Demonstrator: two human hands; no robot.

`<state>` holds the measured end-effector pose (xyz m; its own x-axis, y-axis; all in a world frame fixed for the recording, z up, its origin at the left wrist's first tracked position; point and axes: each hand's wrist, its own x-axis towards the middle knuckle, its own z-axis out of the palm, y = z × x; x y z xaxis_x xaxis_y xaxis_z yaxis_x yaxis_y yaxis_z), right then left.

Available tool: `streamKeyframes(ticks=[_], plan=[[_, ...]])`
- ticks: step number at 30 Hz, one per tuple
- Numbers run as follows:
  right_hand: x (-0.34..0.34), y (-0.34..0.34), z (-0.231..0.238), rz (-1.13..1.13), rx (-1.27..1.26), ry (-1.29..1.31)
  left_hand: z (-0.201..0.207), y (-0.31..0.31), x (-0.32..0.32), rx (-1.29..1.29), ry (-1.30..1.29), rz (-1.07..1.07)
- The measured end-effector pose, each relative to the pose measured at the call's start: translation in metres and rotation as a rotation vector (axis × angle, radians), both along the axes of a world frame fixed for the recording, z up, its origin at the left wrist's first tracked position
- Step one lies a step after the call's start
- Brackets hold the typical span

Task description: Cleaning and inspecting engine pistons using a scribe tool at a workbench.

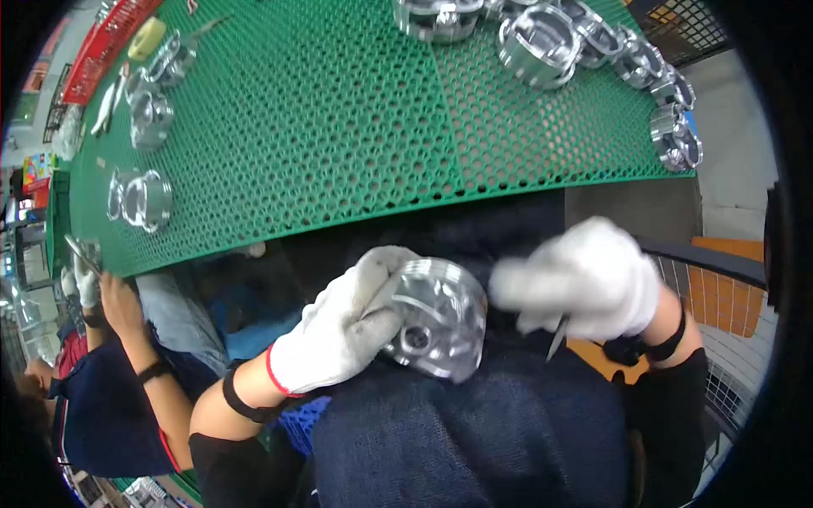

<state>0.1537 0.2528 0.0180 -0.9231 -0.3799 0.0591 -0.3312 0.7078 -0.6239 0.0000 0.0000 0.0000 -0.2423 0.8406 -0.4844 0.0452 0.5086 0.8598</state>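
My left hand (334, 330), in a white glove with a red cuff edge, is closed around the side of a shiny metal piston (449, 313). The piston is tilted over my lap, with its hollow inner side and a round hole showing. To its right, my gloved right hand (589, 279) is smeared by motion, with its fingers bent in. A thin, pointed metal tool (556, 339), perhaps a deburring knife, sticks out below that hand, its handle hidden in the grip. The tool's tip is apart from the piston.
A green table mat (322, 127) with a honeycomb of holes lies ahead. Several pistons (539, 46) stand at its far right, others (142, 201) at the left. A yellow tape roll (147, 39) sits near a red bin (102, 51). A co-worker (114, 406) sits close on the left.
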Motion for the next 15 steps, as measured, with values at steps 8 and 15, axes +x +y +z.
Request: streamKeyframes(ticks=[8, 15], plan=[[-0.045, -0.010, -0.010, 0.151, 0.171, -0.072, -0.013, 0.007, -0.008, 0.187, 0.200, -0.297], [-0.045, -0.021, -0.020, 0.149, 0.115, -0.035, -0.009, 0.006, -0.006, 0.196, 0.243, -0.363]])
